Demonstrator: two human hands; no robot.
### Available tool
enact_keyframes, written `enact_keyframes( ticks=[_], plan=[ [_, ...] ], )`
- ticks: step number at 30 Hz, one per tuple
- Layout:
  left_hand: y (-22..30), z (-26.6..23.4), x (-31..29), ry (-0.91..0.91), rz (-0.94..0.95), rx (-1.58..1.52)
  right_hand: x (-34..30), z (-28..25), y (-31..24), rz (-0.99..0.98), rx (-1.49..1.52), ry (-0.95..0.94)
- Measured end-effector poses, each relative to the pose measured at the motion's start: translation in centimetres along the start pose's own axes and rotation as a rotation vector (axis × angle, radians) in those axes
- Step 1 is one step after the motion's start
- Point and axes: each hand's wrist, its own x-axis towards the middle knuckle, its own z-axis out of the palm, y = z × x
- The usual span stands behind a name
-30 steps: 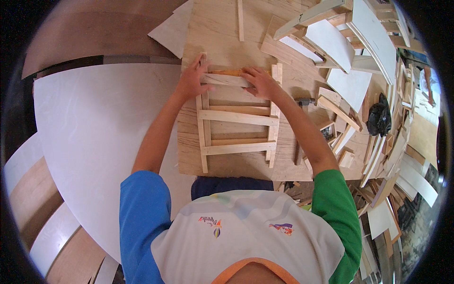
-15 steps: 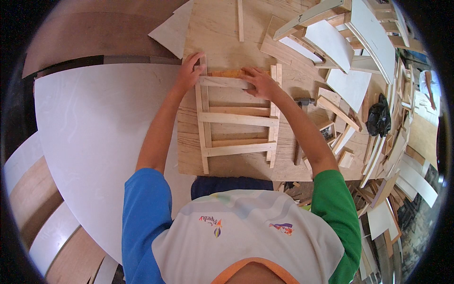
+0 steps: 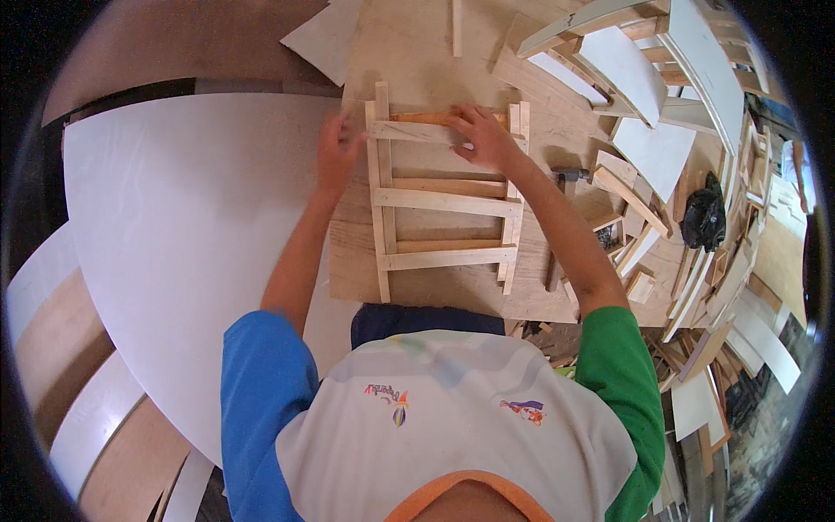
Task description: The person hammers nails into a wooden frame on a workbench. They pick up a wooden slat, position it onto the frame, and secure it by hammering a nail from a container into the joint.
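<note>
A ladder-like wooden frame (image 3: pixel 447 202) lies flat on a plywood worktop (image 3: pixel 444 296), with paired side rails and several crosswise slats. My left hand (image 3: pixel 337 150) is just left of the frame's far left corner, apart from it, its fingers loosely spread and slightly blurred. Over the far slat (image 3: pixel 413 132) reaches my right hand (image 3: pixel 484 139), fingers and thumb apart, close to an orange-brown strip (image 3: pixel 422 117) behind that slat. Whether its fingertips touch the wood I cannot tell. Neither hand grips anything.
A large white panel (image 3: pixel 200 226) spreads out on the left. To the right lie a hammer (image 3: pixel 567 178), wood offcuts (image 3: pixel 633 200) and a black plastic bag (image 3: pixel 703 216). Assembled white-and-wood pieces (image 3: pixel 696 70) stand at the far right. One thin strip (image 3: pixel 457 30) lies at the back.
My left hand has let go of the frame's far left corner and moved left. The right hand stays over the far slat, slightly lifted. The view has shifted a little.
</note>
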Motion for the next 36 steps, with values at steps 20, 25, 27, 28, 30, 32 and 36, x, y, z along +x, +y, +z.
enact_keyframes(
  ticks=[20,25,27,28,30,32,36],
  plan=[
    [0.8,-0.8,-27.7,-0.222,-0.039,0.099,-8.0,5.8,-17.8,0.043,0.323,-0.065],
    [1.7,0.0,-28.1,-0.185,-0.089,0.167,-2.9,5.9,-14.5,0.263,0.22,0.039],
    [1.6,0.5,-28.8,-0.13,-0.074,0.219,1.7,4.6,-12.3,0.196,0.243,0.236],
    [1.3,0.9,-29.0,-0.114,-0.052,0.246,3.8,4.7,-10.2,0.241,0.171,0.21],
    [0.2,2.0,-30.2,-0.078,-0.027,0.3,7.7,4.5,-7.1,0.26,0.108,0.197],
    [-0.8,3.1,-30.5,-0.019,-0.012,0.305,10.7,4.3,-4.8,0.192,0.095,0.241],
    [-0.3,3.0,-30.4,0.018,-0.036,0.278,12.9,4.7,-4.4,0.172,0.074,0.096]
  ],
)
